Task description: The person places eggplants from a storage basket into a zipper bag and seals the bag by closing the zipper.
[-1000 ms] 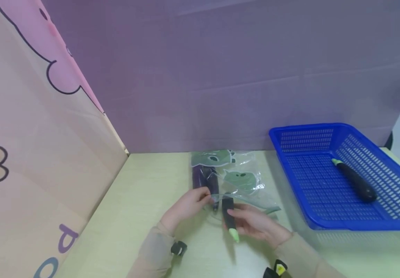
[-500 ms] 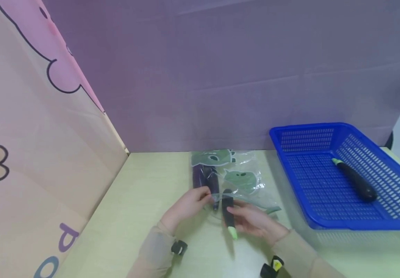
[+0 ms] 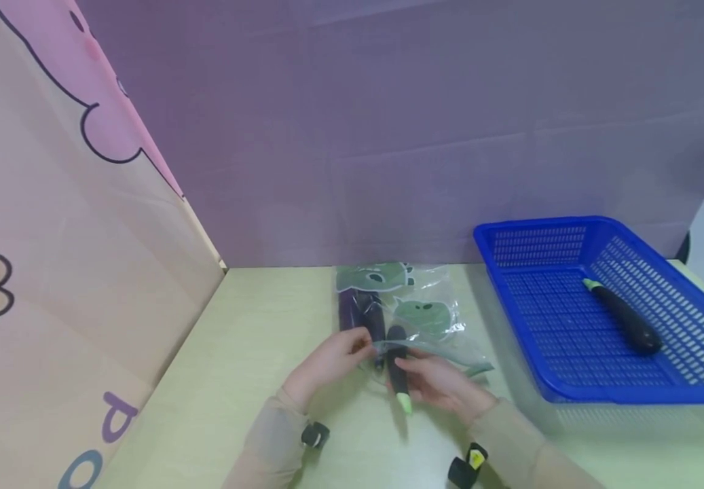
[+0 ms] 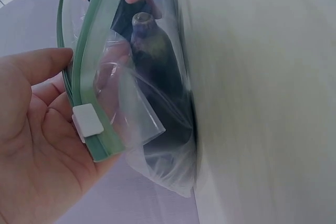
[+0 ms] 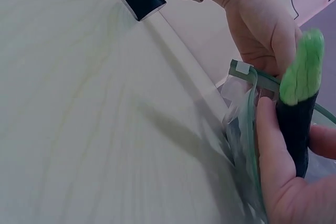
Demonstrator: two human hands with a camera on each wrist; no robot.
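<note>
One slider bag (image 3: pixel 425 318) was pinched at its rim by the left hand (image 3: pixel 330 358), apparently keeping it open; the right hand (image 3: pixel 442 384) gripped an eggplant (image 3: pixel 398 379), green end outward.

1. The eggplant (image 3: pixel 398 378), dark with a light green end, was in the right hand (image 3: pixel 443 387), gripped between thumb and fingers. It was tilted, raised off the table, green end towards the person and dark end in the bag's mouth.
2. The bag (image 3: pixel 425 316) was clear plastic with green animal prints, lying on the table. Its green-edged mouth stood open towards the person, a white slider (image 4: pixel 88 120) at one end; the left hand (image 3: pixel 336 360) pinched that edge.
3. Two bagged eggplants (image 3: pixel 373 316), dark purple, lay lengthwise, side by side, in the bag's left part.
</note>
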